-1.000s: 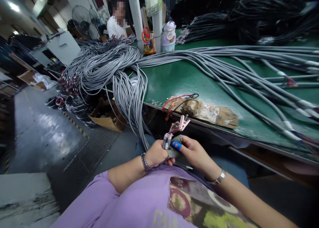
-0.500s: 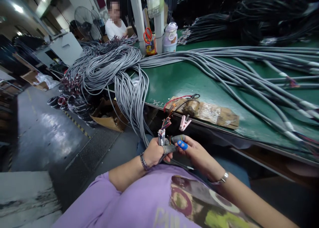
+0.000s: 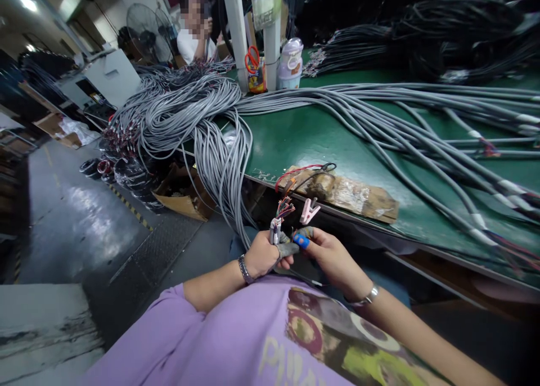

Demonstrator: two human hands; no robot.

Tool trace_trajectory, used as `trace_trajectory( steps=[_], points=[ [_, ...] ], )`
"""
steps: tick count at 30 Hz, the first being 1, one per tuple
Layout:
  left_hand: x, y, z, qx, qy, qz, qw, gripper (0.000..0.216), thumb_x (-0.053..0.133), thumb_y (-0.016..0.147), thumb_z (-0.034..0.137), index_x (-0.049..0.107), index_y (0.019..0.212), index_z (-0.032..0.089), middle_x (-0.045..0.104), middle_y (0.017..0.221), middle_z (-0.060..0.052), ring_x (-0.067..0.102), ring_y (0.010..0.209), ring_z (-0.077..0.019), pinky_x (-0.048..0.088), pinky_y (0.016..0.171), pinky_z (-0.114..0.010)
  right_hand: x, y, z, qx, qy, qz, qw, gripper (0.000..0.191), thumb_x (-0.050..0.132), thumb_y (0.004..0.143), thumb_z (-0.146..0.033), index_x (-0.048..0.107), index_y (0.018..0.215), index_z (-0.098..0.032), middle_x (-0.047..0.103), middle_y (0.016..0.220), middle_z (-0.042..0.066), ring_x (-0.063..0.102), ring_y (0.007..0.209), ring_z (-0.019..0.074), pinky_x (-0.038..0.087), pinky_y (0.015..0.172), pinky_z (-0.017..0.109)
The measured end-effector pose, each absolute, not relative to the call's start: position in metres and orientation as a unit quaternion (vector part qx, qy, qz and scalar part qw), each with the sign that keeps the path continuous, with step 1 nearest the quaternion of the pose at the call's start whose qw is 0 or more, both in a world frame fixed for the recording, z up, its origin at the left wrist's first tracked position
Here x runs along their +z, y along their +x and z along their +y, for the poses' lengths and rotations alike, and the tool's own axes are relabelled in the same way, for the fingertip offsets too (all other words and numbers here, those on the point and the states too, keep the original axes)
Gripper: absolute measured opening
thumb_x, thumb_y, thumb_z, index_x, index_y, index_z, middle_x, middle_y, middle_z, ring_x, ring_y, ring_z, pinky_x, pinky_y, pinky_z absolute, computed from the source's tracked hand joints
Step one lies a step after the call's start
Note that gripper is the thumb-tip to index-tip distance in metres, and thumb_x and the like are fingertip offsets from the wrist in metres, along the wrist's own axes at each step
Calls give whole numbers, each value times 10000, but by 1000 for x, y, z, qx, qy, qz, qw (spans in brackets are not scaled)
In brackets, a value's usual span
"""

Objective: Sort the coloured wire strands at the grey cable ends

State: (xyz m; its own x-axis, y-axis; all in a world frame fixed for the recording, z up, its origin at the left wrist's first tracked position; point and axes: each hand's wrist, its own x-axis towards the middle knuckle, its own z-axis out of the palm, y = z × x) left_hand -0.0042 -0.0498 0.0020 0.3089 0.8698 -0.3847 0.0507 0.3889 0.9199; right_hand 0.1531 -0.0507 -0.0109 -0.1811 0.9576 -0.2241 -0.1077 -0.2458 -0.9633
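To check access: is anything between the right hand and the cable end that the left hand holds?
Nothing visible. The right hand is close beside the cable end gripped in the left hand; the pink clip lies above them, not between.

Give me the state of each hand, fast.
Left hand: closed around the cable end, coloured wires sticking up.
Right hand: fingertips at that cable end; grip cannot be told.

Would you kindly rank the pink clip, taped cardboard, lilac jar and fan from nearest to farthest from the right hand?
1. Pink clip, just above the right hand.
2. Taped cardboard, on the table edge.
3. Lilac jar, far back.
4. Fan, far left.
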Motion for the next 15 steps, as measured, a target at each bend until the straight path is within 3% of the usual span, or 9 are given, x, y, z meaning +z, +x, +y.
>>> trace_trajectory(
  steps=[7,15],
  points=[
    [6,-6,-49,326,464,501,654,481,706,662,583,571,589,127,597,554,-28,549,426,-89,350,390,-186,-13,151,-51,653,-472,-390,446,379,768,660,-514,585,710,-186,543,615,-27,436,554,107,370,545,256],
    [3,-8,-50,326,454,511,653,467,717,645,570,556,610,132,590,543,-15,542,425,-84,352,389,-179,-12,158,-52,685,-432,-408,421,346,787,659,-467,658,830,-195,609,699,-2,499,612,126,408,583,266]
  ],
)
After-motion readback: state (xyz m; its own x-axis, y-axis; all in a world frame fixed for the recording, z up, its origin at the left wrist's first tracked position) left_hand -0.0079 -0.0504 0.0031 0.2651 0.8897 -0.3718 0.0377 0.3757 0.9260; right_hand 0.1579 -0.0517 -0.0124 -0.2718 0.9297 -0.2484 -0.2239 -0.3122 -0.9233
